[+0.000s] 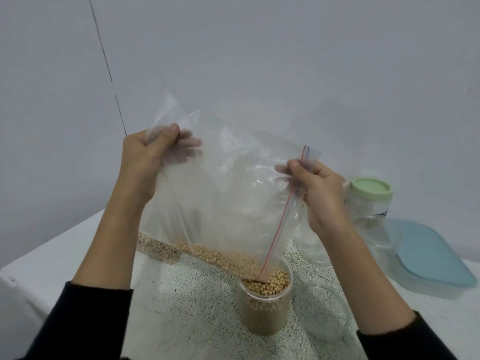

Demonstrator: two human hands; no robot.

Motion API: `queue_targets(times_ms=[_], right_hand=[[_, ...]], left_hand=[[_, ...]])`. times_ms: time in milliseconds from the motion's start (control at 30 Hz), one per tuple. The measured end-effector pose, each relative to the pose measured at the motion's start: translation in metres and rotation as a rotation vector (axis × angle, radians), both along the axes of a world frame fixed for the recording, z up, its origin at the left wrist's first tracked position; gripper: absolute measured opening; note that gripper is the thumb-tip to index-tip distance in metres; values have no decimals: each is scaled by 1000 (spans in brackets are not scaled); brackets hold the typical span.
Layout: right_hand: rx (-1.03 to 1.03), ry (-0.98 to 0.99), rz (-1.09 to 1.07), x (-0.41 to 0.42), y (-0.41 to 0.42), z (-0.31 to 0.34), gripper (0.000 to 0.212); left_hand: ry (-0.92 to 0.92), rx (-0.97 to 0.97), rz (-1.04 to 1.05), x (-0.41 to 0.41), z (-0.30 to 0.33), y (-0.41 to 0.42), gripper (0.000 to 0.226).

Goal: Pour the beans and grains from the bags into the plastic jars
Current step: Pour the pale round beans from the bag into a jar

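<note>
I hold a clear zip bag point(220, 193) tilted above the table, its red-striped zip mouth pointing down into an open plastic jar point(265, 305). My left hand point(148, 159) grips the bag's raised bottom corner. My right hand point(317, 193) pinches the zip edge near its top. Tan soybeans point(223, 258) lie along the bag's low edge and run into the jar, which is filled nearly to the rim.
A green-lidded clear jar point(368, 201) stands at the right, next to a box with a blue lid point(426, 255). A clear round lid point(322, 307) lies right of the open jar. Another bag of grains point(158, 248) lies behind my left arm. The table edge runs at left.
</note>
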State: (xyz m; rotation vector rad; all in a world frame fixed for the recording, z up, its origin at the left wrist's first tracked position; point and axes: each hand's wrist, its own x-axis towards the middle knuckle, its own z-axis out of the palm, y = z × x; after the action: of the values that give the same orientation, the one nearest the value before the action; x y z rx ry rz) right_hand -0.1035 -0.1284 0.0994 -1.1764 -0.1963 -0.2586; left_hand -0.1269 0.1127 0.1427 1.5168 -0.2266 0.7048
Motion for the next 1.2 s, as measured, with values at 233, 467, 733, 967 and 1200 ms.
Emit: queue_targets(times_ms=[233, 467, 733, 967, 1200], right_hand=[[-161, -52, 136, 0, 10, 3, 7], [-454, -170, 157, -2, 32, 15, 39], [-518, -177, 97, 1, 65, 19, 73], [-402, -181, 31, 13, 73, 11, 30], [-297, -179, 104, 13, 64, 10, 15]], left_hand=[[-2, 35, 15, -1, -2, -9, 3], [20, 161, -52, 4, 1, -28, 25], [-12, 256, -73, 9, 3, -39, 19], [-23, 239, -164, 3, 0, -31, 29], [-5, 139, 57, -8, -32, 33, 24]])
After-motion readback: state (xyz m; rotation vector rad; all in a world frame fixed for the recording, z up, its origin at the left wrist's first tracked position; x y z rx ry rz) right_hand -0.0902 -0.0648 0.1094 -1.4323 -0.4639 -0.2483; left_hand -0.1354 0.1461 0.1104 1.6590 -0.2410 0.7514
